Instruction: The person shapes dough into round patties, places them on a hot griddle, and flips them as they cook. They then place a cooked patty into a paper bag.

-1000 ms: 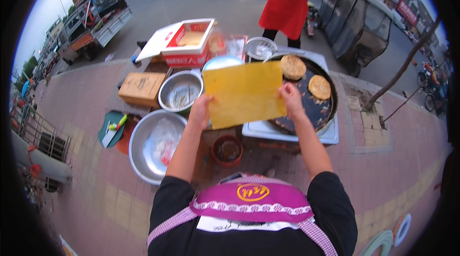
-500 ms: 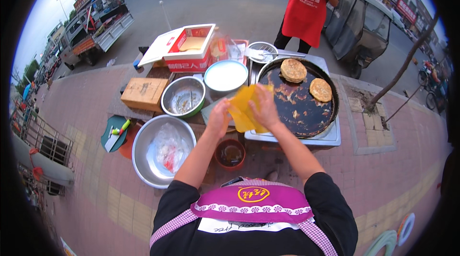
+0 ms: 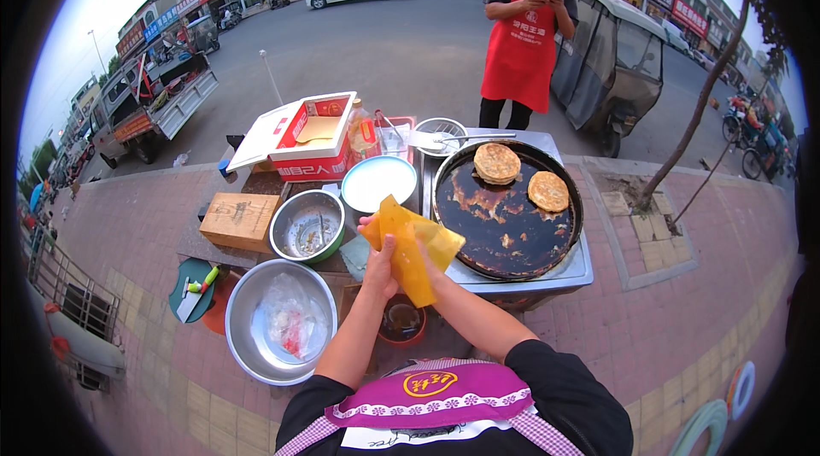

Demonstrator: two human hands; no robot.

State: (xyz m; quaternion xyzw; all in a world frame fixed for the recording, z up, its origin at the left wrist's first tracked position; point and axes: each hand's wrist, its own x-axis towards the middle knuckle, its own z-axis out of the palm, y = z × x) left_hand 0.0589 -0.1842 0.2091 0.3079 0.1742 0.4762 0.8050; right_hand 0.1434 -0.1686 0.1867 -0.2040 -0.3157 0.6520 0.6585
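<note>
A limp yellow sheet (image 3: 401, 242), cloth or paper I cannot tell, hangs in front of me between my hands. My left hand (image 3: 380, 268) is closed on its left side, the thumb pressed along it. My right hand (image 3: 438, 283) is against the sheet's right side, its fingers hidden behind the folds. Both hands are close together, above the gap between a steel bowl (image 3: 284, 250) and a large black round griddle (image 3: 461, 238). On the griddle lie a stack of browned flatbreads (image 3: 496, 163) and another flatbread (image 3: 547, 191).
A white-topped basin (image 3: 379, 184), a wooden box (image 3: 241, 221) and a red-and-white foam box (image 3: 314, 144) stand on the table. Nearer are a large steel basin (image 3: 243, 319) with a plastic bag and a reddish-brown pot (image 3: 401, 319). Across the griddle stands a person in a red apron (image 3: 519, 59).
My hands have come closer together and moved slightly left and nearer to me. The yellow sheet has folded and now drapes over my right hand. The view has shifted, showing more street.
</note>
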